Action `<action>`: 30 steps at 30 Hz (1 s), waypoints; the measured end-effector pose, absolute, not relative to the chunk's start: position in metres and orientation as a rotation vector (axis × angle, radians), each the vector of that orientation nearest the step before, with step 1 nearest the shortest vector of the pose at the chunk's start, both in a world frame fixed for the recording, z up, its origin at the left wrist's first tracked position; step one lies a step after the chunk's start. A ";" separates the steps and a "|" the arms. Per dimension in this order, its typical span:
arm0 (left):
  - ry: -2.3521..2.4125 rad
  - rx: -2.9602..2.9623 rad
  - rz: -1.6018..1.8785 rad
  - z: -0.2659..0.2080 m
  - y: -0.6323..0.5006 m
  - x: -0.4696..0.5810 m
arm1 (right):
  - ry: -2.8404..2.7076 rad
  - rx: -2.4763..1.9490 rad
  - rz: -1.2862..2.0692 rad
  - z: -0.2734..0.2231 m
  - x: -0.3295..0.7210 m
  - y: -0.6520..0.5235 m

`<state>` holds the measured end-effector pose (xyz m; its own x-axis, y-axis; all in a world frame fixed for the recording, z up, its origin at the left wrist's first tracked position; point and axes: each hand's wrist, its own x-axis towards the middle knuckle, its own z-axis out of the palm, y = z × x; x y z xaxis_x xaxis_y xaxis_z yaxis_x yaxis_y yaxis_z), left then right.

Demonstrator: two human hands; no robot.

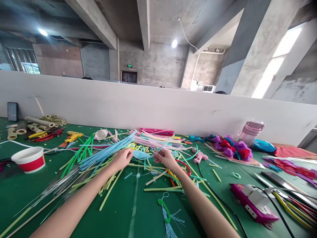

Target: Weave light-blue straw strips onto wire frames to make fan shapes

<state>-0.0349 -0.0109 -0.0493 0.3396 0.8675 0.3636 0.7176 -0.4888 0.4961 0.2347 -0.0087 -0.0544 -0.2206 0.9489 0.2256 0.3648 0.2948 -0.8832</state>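
Note:
My left hand (122,158) is closed, thumb and finger pinched at the left end of a light-blue, leaf-shaped piece (142,154). On its other side my right hand (164,156) pinches a thin light-blue stem (168,141) that slants up and to the right. A pale thread with a small bead (138,176) hangs below the blue piece. Beneath and behind both hands lie loose stems like pipe cleaners: a blue bundle (106,152), a green bunch (71,162) and a pink pile (156,140). My fingers partly hide where each grip meets the blue piece.
To the left stand a red-and-white paper cup (28,160), a yellow glue gun (73,136) and bamboo tubes (42,123). A pink glue gun (200,156), purple power strip (252,205) and scissors (269,185) lie right. A tassel (167,216) lies in front; a white partition (158,107) stands behind.

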 end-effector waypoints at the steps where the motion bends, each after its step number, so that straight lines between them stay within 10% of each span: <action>1: 1.392 2.361 0.876 -0.047 -0.014 -0.034 | -1.767 -1.191 0.918 -0.051 0.236 -0.011; 15: 1.248 2.494 0.823 -0.048 -0.035 -0.022 | -2.173 -1.172 0.202 -0.034 0.219 -0.040; 30: 1.147 2.286 1.029 -0.047 -0.039 -0.015 | -2.089 -1.175 0.506 -0.058 0.200 -0.041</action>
<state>-0.0146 -0.0387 -0.0475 0.3982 0.8047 0.4403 0.5245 -0.5935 0.6104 0.1995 -0.0411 -0.0575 -0.3630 0.8558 0.3685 0.5922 0.5172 -0.6179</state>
